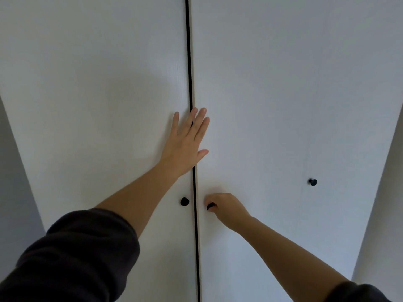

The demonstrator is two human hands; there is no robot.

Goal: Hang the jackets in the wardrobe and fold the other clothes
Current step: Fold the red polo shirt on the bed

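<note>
A person stands close before a tall white wardrobe [294, 62], its two flat doors meeting at a thin dark gap [189, 62]. The left hand [187, 144] lies flat across that gap, fingers [201, 125] straight and slightly spread, thumb out on the right door [261, 131]. Below, the right hand [226, 207] curls its fingers round a small round black knob [211, 207] at that door's edge. A matching black knob [184, 201] on the left door [98, 105] stands untouched just beside it. A third knob [313, 182] sits farther right.
</note>
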